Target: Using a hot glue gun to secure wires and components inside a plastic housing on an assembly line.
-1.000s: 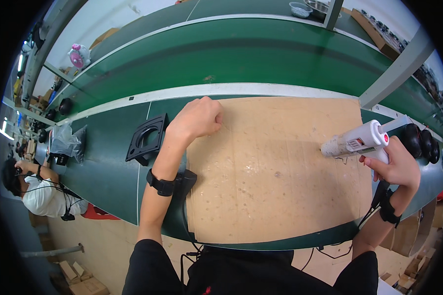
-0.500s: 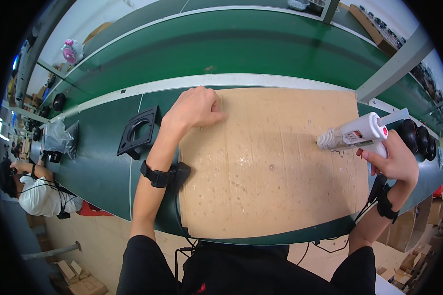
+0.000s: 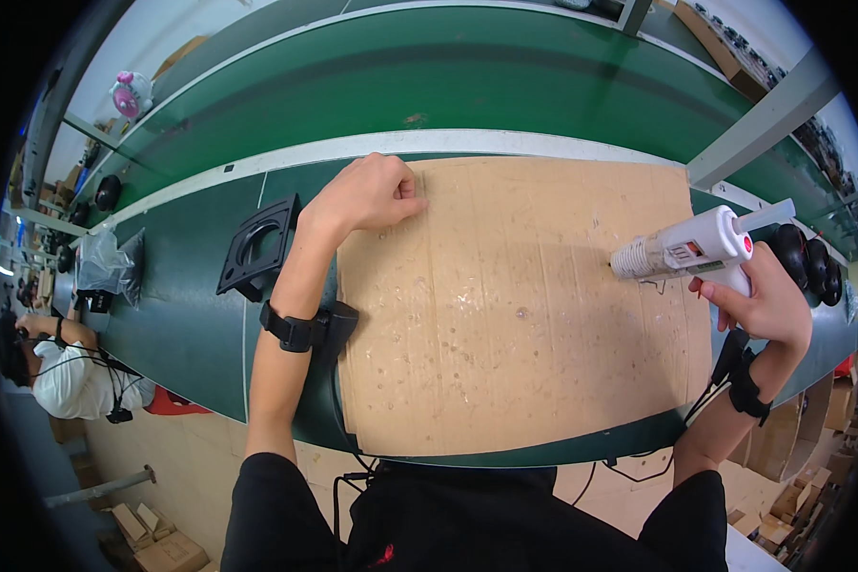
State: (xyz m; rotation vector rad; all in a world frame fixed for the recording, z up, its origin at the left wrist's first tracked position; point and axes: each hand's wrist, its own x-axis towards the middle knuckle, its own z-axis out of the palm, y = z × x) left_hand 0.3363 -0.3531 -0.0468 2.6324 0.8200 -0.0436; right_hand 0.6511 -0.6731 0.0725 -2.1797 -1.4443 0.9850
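A sheet of brown cardboard lies on the dark green table, marked with small shiny blobs. My left hand rests at its far left corner, fingers curled in and thumb closed against them; whatever they may hold is hidden. In my right hand, over the cardboard's right edge, is a white hot glue gun. Its nozzle points left, and a translucent glue stick juts from its back end. My fingers wrap round the handle. Left of my left forearm stands a black plastic frame with a round opening.
Beyond the table runs a green conveyor belt with a pale rail. A grey post rises at the right, near several black rounded parts. Clear plastic bags lie at the far left, where another person sits.
The whole view has shifted slightly. My left hand has drawn back a little to the left and its thumb has tucked in. The glue gun stays in my right hand, almost still.
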